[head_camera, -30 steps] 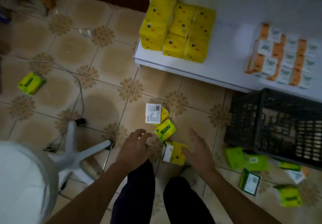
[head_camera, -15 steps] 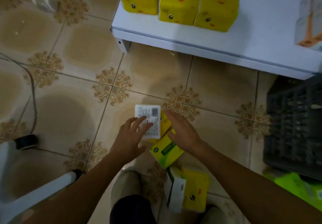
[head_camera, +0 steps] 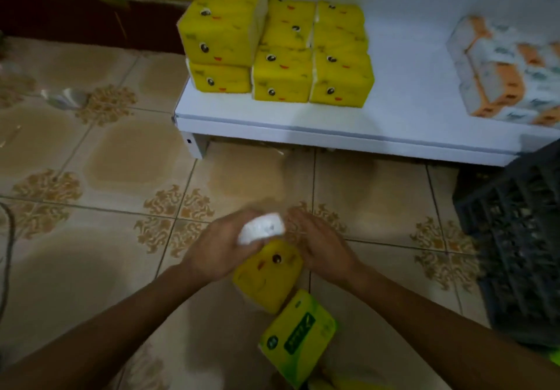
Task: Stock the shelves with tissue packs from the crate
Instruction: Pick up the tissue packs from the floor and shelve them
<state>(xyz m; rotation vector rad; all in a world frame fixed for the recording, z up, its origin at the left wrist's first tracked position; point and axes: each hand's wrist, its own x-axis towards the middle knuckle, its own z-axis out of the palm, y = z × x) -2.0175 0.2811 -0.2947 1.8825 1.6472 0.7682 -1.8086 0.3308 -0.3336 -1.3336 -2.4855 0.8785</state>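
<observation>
Fingers of the left hand (head_camera: 218,253) curl round the white end of a yellow duck-faced pack (head_camera: 269,271), low over the floor tiles (head_camera: 91,162). The right hand (head_camera: 321,247) presses its other side with fingers that look straight and together, though blur hides detail. On the white shelf (head_camera: 333,129) a stack of yellow packs (head_camera: 281,56) and some white-and-orange packs (head_camera: 503,74) already stand, so stocking seems partway done. A green pack (head_camera: 298,335) lies on the floor. The dark crate (head_camera: 515,238) sits to the right, its contents unreadable.
</observation>
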